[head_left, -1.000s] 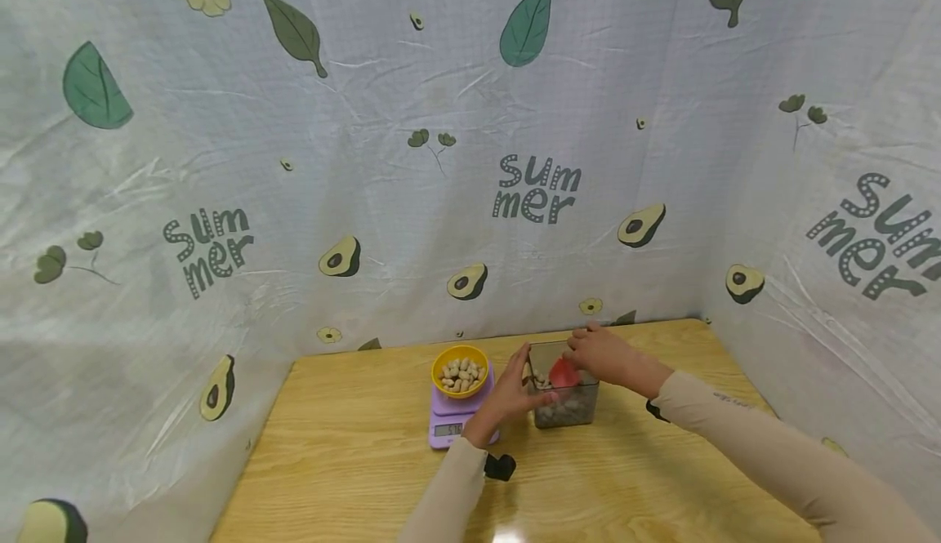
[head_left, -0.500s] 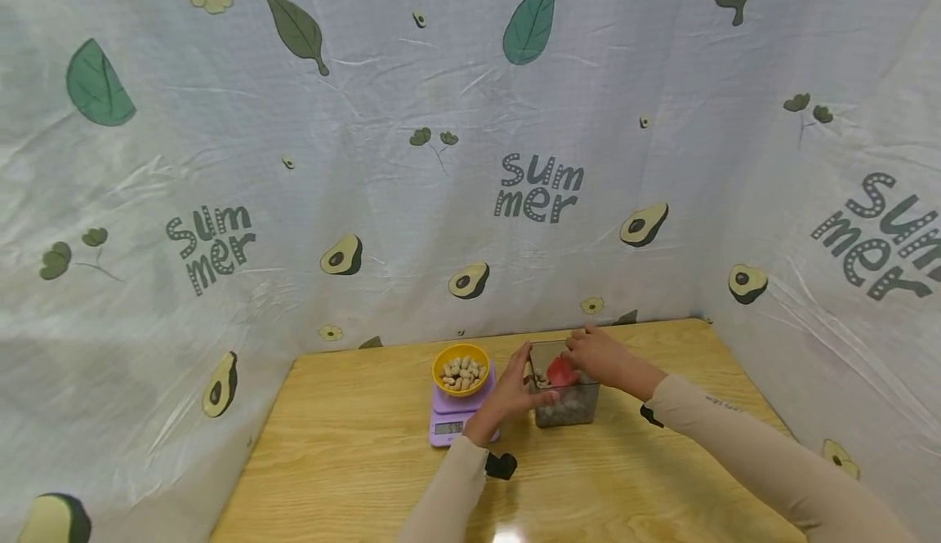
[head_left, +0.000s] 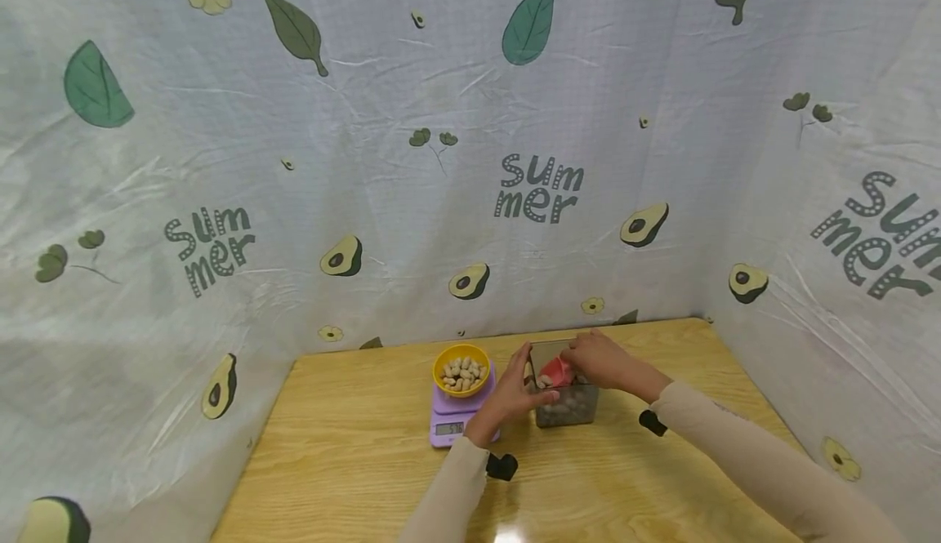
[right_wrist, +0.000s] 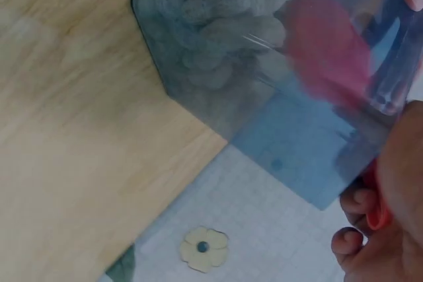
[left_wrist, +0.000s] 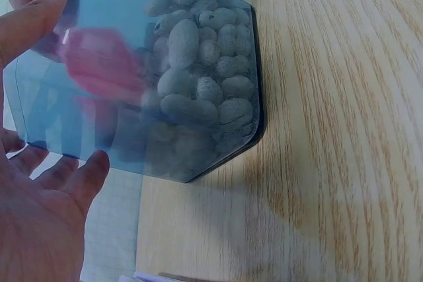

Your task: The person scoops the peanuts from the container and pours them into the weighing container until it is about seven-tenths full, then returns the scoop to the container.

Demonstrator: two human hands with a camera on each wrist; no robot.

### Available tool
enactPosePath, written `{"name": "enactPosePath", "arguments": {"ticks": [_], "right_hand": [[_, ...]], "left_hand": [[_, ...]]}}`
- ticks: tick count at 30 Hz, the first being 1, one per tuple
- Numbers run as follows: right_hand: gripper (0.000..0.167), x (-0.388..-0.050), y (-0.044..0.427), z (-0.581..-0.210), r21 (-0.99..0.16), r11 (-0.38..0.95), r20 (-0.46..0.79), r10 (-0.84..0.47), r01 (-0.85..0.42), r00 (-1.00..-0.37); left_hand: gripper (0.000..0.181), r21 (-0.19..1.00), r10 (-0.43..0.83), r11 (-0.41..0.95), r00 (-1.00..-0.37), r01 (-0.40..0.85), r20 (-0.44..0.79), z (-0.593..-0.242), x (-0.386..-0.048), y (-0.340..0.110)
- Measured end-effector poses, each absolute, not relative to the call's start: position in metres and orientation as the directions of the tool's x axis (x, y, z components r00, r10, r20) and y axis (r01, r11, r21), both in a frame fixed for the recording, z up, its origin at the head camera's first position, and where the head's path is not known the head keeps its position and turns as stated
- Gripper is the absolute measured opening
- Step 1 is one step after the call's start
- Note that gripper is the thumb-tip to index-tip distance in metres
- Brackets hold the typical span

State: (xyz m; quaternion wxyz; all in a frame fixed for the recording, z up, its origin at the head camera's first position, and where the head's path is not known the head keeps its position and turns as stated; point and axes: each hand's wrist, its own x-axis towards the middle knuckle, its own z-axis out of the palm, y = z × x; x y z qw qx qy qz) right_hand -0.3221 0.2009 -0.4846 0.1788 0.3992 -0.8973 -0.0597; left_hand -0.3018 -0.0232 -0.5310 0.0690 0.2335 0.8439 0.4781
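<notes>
A clear grey-tinted plastic box (head_left: 566,408) stands on the table, partly filled with peanuts in their shells (left_wrist: 198,64). My left hand (head_left: 509,396) holds the box from the left, thumb on its front wall and fingers along its side. Inside the box is a red scoop (head_left: 557,372), gripped by its handle in my right hand (head_left: 604,360). The scoop lies tilted with its mouth to the left, against the peanuts. In the right wrist view, the scoop's red bowl (right_wrist: 327,44) shows blurred through the box wall, and the fingers hide most of the handle.
Left of the box, a yellow bowl (head_left: 461,394) of peanuts sits on a lilac kitchen scale (head_left: 450,403) with a lit display. The wooden table (head_left: 353,437) ends at a white patterned curtain (head_left: 397,298) behind and at the sides.
My right hand has moved slightly down, and the red scoop has tilted and shifted left among the peanuts. The left hand, box, bowl and scale stay where they were.
</notes>
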Motion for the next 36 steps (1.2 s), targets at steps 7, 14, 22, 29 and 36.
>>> {"name": "enactPosePath", "arguments": {"ticks": [7,14,22,29,36], "right_hand": [[0.013,-0.324,0.204,-0.492,0.137,0.751,0.328,-0.650,-0.646,-0.686],[0.022,-0.322,0.210,-0.498,0.011,0.799,0.345,-0.567,-0.601,-0.748],[0.023,-0.315,0.217,-0.497,-0.087,0.786,0.414,-0.530,-0.612,-0.740],[0.026,-0.314,0.221,-0.498,-0.125,0.778,0.447,-0.510,-0.616,-0.735],[0.026,-0.310,0.231,-0.503,-0.193,0.777,0.453,-0.471,-0.599,-0.757]], "left_hand": [[0.105,0.841,0.455,0.440,-0.885,0.316,0.095,-0.531,-0.302,-0.021],[0.104,0.850,0.457,0.431,-0.886,0.303,0.084,-0.531,-0.300,-0.022],[0.105,0.854,0.459,0.426,-0.885,0.299,0.081,-0.531,-0.299,-0.023],[0.106,0.851,0.455,0.429,-0.886,0.304,0.087,-0.532,-0.299,-0.024],[0.105,0.858,0.454,0.424,-0.888,0.290,0.076,-0.531,-0.298,-0.022]]}}
